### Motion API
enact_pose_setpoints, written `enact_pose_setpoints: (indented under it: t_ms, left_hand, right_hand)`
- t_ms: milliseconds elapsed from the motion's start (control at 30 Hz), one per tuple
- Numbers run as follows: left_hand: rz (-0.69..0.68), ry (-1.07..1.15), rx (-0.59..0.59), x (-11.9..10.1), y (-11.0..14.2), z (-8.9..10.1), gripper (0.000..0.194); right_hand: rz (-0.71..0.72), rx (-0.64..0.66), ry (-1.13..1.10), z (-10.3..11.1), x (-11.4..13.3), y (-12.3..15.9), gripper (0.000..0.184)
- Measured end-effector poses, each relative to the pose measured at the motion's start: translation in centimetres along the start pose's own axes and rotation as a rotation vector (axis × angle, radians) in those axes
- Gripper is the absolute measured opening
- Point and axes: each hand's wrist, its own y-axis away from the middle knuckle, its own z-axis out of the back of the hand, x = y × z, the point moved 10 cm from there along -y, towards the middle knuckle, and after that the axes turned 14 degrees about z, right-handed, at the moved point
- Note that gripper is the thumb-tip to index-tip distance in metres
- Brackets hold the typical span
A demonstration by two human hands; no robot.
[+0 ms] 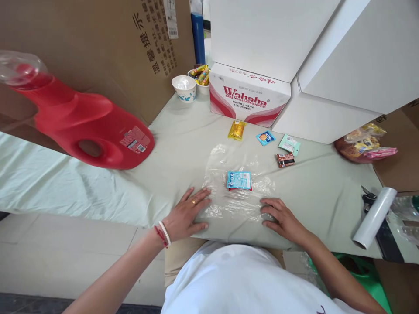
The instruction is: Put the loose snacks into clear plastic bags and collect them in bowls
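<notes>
A sheet of clear plastic film (pixel 222 205) lies spread on the cloth in front of me, creased along its edges. On its middle rests a light blue snack packet (pixel 240 179), with a red packet (pixel 249 189) mostly hidden beneath it. My left hand (pixel 188 213) lies flat with fingers spread at the film's left edge. At the right edge, my right hand (pixel 279 218) touches the film, its fingers apart and slightly bent. Behind the film are a yellow packet (pixel 237 130), a blue packet (pixel 265 138), a pale green packet (pixel 289 144) and a brown-red packet (pixel 286 160).
A large red jug (pixel 94 126) stands at the left. A Wahaha box (pixel 248 96), white boxes and two paper cups, one a patterned cup (pixel 185 89), line the back. At right are a bowl (pixel 350 152) of snacks and a roll of film (pixel 375 218).
</notes>
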Motion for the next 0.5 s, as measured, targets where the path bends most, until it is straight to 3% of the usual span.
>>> enact_pose_setpoints:
  t_ms: [67, 167, 333, 500]
  left_hand:
    - [0.029, -0.013, 0.003, 0.6, -0.4, 0.4, 0.066]
    - [0.05, -0.018, 0.019, 0.7, -1.6, 1.1, 0.064]
    - [0.103, 0.058, -0.006, 1.7, -4.3, 2.1, 0.03]
    - [0.229, 0.243, -0.053, 3.0, -6.9, 3.6, 0.038]
  right_hand:
    - [-0.032, -0.085, -0.014, -0.2, -0.6, 0.5, 0.018]
    - [-0.035, -0.114, -0.117, 0.4, -0.9, -0.7, 0.023]
    - [-0.076, -0.155, -0.295, 4.1, -2.6, -3.4, 0.026]
    - [-0.236, -0.206, -0.498, 5.6, -6.4, -5.5, 0.034]
